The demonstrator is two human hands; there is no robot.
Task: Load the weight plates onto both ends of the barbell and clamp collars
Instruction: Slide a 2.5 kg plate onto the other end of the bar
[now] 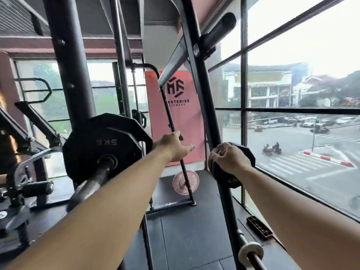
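A black 5 kg weight plate (106,145) sits on the steel barbell sleeve (91,187) at the left, the sleeve's end pointing toward me. My left hand (173,147) reaches past the plate with fingers straight and holds nothing. My right hand (228,157) grips the top rim of a smaller black weight plate (227,178), which hangs beside the black rack upright (202,98). I see no collar on the sleeve.
A pink plate (185,182) leans on the floor against the thin slanted rack bar (171,125). Another bar end with a white collar (251,251) juts in at bottom right. Large windows (302,94) close off the right side. Gym machines (21,191) stand at left.
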